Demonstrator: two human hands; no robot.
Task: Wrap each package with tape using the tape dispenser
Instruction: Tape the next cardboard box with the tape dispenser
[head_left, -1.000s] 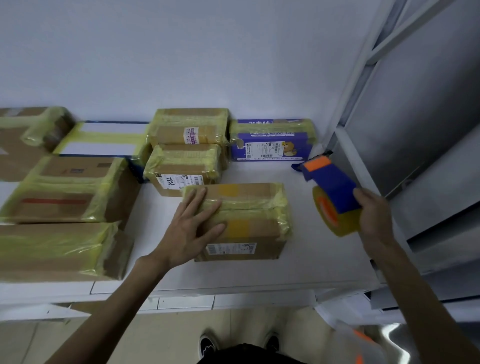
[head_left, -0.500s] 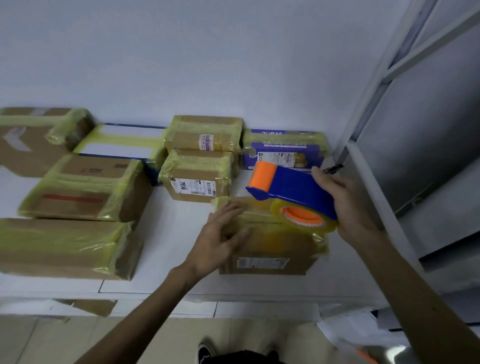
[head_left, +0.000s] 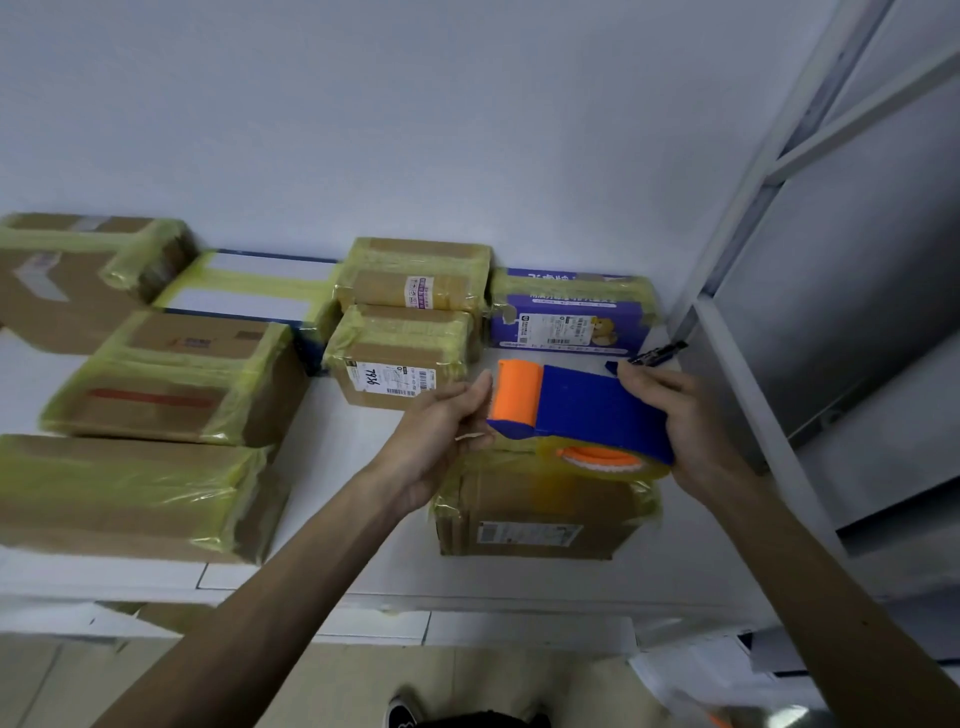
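Head view — my right hand (head_left: 691, 426) gripped the tape dispenser (head_left: 597, 410); my left hand (head_left: 441, 436) touched its orange end, grip unclear — a taped package (head_left: 540, 514) lay below both hands.

Support: white shelf (head_left: 358, 478). We count eight tape-wrapped packages lying on it.
- Left side: large cardboard box (head_left: 130, 499) near, red-striped box (head_left: 171, 384) behind it, corner box (head_left: 78, 275) far left.
- Far row: flat white-and-blue box (head_left: 254, 291), small brown box (head_left: 415, 275), purple box (head_left: 566, 312).
- Centre: labelled box (head_left: 400, 364).
- Near right: barcode box (head_left: 535, 519).
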